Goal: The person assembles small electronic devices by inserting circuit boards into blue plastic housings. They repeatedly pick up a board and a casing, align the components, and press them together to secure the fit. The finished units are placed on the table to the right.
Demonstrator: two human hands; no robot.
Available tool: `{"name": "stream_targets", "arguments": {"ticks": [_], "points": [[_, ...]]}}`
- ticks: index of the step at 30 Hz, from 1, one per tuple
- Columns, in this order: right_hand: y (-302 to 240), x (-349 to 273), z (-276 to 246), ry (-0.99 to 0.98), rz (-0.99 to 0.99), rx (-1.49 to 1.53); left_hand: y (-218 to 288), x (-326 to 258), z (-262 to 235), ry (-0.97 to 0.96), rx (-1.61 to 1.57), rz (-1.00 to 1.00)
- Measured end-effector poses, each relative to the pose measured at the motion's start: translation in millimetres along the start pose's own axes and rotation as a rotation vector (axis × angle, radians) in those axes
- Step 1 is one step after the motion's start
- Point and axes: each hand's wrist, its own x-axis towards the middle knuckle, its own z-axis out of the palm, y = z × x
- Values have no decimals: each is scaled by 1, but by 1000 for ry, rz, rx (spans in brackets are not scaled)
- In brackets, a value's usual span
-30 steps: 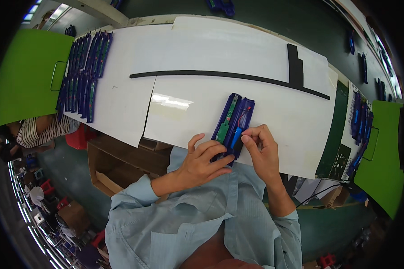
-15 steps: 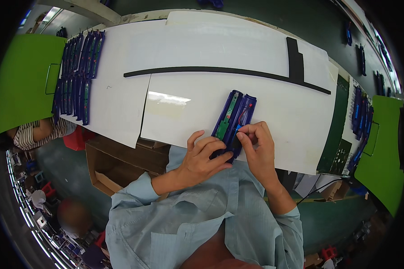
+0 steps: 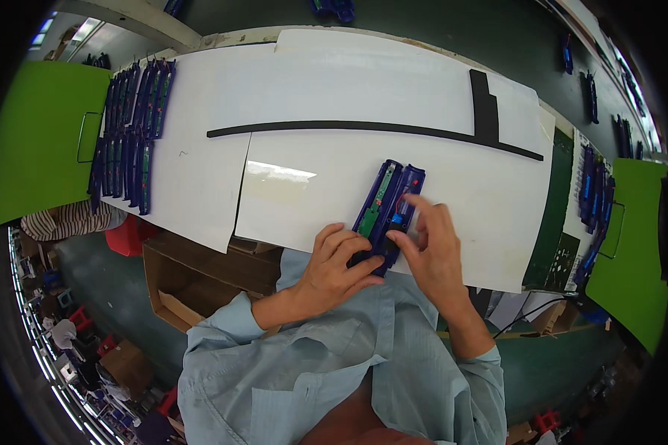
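This looks like a factory assembly workshop; dark blue casings with green circuit boards (image 3: 154, 100) stand in rows on a white-topped worktable (image 3: 482, 237); an opened casing (image 3: 387, 194) shows wiring; a cardboard box (image 3: 219, 263), a red stool (image 3: 126, 236) and a striped-shirted co-worker (image 3: 70, 223) are nearby.

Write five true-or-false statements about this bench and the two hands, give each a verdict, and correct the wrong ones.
1. The left hand has hold of the near end of the open blue case. True.
2. The green board lies in the case's right half. False: the green board lies in the left half.
3. The right hand reaches toward the case's right half. True.
4. The long black strip lies between the case and the person. False: the long black strip lies beyond the case.
5. More blue parts lie in rows toward the table's left end. True.
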Motion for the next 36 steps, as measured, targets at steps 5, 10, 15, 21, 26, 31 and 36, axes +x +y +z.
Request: {"name": "stream_targets", "arguments": {"ticks": [5, 10, 15, 21, 26, 31, 36], "points": [[4, 18, 2, 31, -199, -208, -2, 2, -19, -40, -129, -95], [15, 23, -3, 33, -201, -213, -22, 0, -68, -105, 36, -167], [12, 27, -10, 12, -90, -133, -56, 22, -118, -372, 396, 51], [6, 27, 6, 78, 21, -9, -73, 65, -100, -480, 514, 531], [10, 23, 19, 121, -13, 54, -55, 109, -84, -309, 413, 483], [8, 29, 25, 143, -22, 20, -49, 137, -41, -114, 167, 235], [11, 29, 28, 144, -27, 115, -50, 138, -32, -184, 263, 291]]}}
